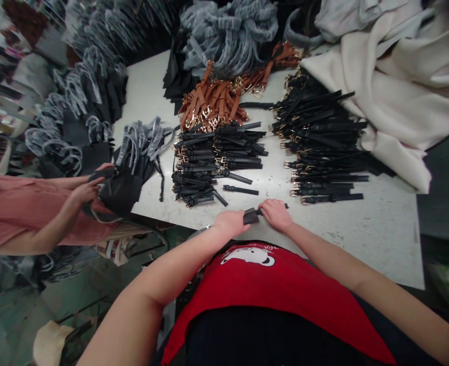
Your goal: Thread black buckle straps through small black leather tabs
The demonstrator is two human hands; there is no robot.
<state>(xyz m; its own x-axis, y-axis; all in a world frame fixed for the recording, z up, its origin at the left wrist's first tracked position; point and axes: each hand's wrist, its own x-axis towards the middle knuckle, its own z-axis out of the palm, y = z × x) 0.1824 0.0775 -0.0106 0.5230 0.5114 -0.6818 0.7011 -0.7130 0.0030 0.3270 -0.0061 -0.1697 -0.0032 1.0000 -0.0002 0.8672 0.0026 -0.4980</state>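
Note:
At the table's near edge, my left hand and my right hand both grip a short black strap. Its folded end shows between my hands, and its thin tip sticks out beyond my right hand. Just ahead of my hands lies a loose black strap. Behind it is a pile of black straps with gold buckles, and a second such pile lies to the right.
A white worktable holds tan straps with gold hardware, grey-handled black bags, and cream cloth. At the left, a co-worker's hands hold a black bag. More bags lie beyond.

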